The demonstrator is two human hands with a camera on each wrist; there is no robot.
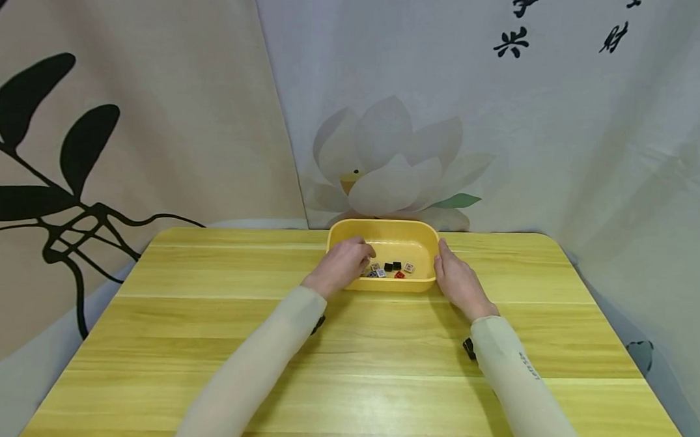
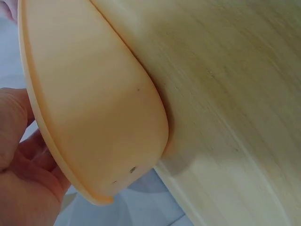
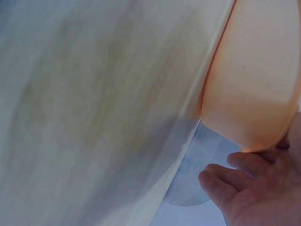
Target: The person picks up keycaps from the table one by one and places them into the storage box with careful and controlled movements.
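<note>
A yellow plastic basin (image 1: 389,285) sits at the table's far edge, with several small cubes on its floor. Among them are a black cube (image 1: 397,266), a red cube (image 1: 399,275) and a pale patterned cube (image 1: 409,268). My left hand (image 1: 343,262) reaches over the basin's left side, its fingers bent down beside the cubes. In the left wrist view that hand (image 2: 28,174) appears beyond the rim; I cannot tell whether its fingertips hold a cube. Against the basin's right outer wall rests my right hand (image 1: 460,282). The right wrist view shows its fingers (image 3: 221,183) extended at the basin's corner.
The wooden table (image 1: 373,369) has a pale striped grain and rounded far corners. Right behind it hangs a cloth backdrop (image 1: 564,156) with a printed lotus and dark leaves. Each wrist wears a small black device (image 1: 469,348).
</note>
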